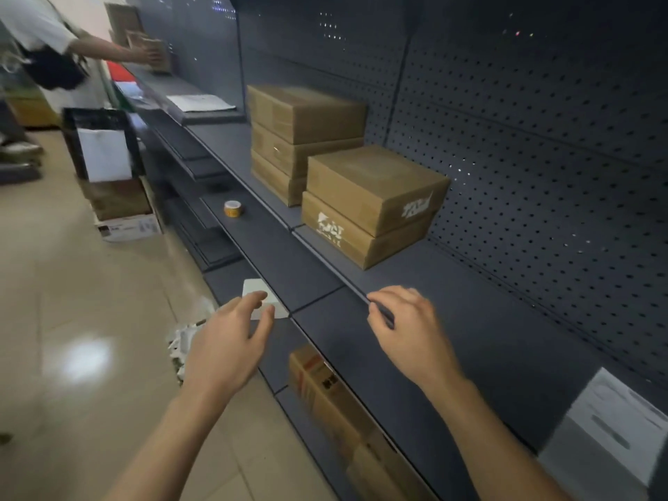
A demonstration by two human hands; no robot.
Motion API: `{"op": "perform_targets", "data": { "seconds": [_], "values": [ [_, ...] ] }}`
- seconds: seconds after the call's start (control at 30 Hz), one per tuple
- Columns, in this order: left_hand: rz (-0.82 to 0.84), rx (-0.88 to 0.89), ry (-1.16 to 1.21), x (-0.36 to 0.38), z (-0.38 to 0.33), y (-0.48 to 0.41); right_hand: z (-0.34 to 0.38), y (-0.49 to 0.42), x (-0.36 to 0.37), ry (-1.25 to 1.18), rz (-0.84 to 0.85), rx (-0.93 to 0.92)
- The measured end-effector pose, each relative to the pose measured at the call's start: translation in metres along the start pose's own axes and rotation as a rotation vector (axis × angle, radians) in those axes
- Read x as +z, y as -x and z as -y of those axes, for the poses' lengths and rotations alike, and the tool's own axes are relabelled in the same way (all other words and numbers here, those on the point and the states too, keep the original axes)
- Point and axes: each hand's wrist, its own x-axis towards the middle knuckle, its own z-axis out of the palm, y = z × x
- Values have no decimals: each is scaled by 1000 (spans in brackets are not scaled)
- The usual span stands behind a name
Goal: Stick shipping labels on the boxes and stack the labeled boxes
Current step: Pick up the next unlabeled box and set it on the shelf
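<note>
left hand point(227, 341) half hiding label point(253, 288), box point(325, 388) (blurred)

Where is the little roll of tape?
In the head view, the tape roll sits left of centre on the dark lower shelf, just left of the two-box stack.

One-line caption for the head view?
Left hand by a white sheet, right hand at the grey shelf edge; a three-box stack, a two-box stack and a tape roll beyond.

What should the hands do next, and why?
Probably the left hand should pick up the white label under its fingers, since it and the right hand look empty and the nearest box looks bare on top.
</note>
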Motion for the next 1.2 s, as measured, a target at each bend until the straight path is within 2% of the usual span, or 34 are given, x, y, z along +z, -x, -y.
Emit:
{"op": "perform_targets", "data": {
  "seconds": [0.43,0.7,0.9,1.13,1.2],
  "values": [
    [44,233,-47,46,-40,-210,-52,-161,11,-22,-204,151],
    [107,330,95,75,-33,-314,-51,-210,18,-12,-227,397],
    [138,285,246,87,-25,-377,-36,-235,36,-140,-345,628],
    [429,189,479,94,-22,-420,-34,-245,52,-375,-432,796],
    [453,160,540,96,-24,-419,-34,-246,55,-462,-454,832]
  ]
}}
